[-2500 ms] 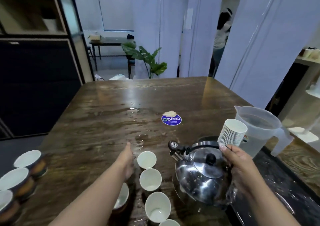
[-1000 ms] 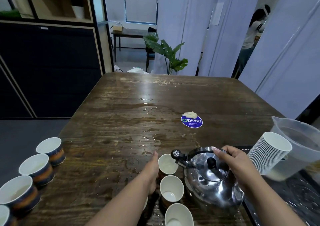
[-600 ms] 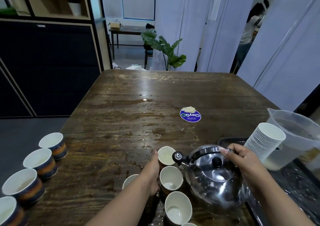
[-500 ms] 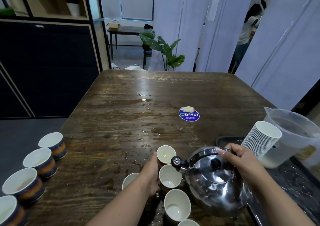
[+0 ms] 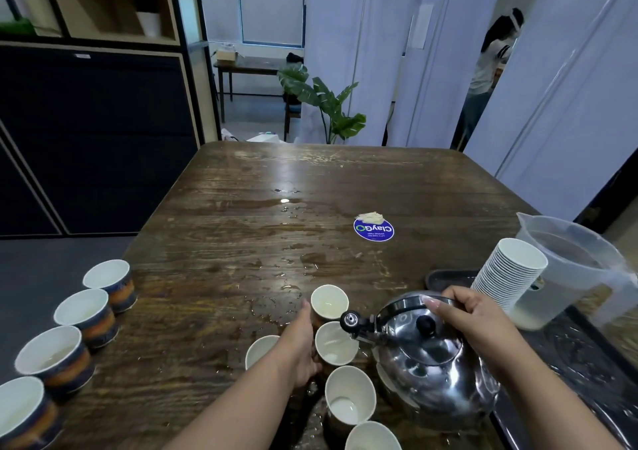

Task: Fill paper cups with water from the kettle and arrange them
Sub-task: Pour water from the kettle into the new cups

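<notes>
Kettle [image 5: 428, 363] handle is gripped by right hand [image 5: 473, 322] (lower right); paper cup [image 5: 336, 342] at frame centre-bottom is held by left hand [image 5: 300, 349], fingers curled round it.

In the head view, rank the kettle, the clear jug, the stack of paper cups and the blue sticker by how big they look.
1. Kettle and clear jug: alike; the kettle is nearer and the jug cut off, so unranked.
2. Stack of paper cups.
3. Blue sticker, farthest away.

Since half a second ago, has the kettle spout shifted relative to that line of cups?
Yes. The kettle's spout has swung nearer, from beside the farthest cup to over the second cup's rim, with the right hand gripping the handle.
</notes>
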### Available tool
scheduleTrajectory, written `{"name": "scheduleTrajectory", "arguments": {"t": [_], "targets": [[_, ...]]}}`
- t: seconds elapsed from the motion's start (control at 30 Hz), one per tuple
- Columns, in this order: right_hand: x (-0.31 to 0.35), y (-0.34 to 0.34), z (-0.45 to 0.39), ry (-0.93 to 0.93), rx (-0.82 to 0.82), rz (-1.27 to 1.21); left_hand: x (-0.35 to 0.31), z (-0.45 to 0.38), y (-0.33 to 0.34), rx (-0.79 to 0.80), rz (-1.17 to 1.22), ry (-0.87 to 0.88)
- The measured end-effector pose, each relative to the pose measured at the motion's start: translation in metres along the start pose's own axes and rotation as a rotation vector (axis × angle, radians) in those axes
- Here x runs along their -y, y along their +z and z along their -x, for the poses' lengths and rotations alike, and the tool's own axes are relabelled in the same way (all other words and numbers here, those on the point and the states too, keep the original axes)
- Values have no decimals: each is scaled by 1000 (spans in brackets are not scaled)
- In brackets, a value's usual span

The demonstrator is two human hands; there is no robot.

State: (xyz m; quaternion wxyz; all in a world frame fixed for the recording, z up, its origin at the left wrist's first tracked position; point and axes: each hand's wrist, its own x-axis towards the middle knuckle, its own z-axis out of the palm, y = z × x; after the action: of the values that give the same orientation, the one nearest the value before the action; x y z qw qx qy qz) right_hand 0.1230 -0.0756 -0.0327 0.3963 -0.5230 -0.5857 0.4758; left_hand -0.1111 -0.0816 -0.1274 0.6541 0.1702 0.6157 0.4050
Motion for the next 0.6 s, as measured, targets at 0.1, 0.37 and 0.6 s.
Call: {"name": "scheduleTrajectory", "arguments": {"t": [0.1,0.37,0.6], "targets": [[-1,-1,2,7,2,-14,1,2,2,7,31,-12],[-12,-3,3,24,-14,-51,5,4,3,-1,45,15],[-18,-8,10,31,-12,-130,9,12,0,21,-37,5]]}}
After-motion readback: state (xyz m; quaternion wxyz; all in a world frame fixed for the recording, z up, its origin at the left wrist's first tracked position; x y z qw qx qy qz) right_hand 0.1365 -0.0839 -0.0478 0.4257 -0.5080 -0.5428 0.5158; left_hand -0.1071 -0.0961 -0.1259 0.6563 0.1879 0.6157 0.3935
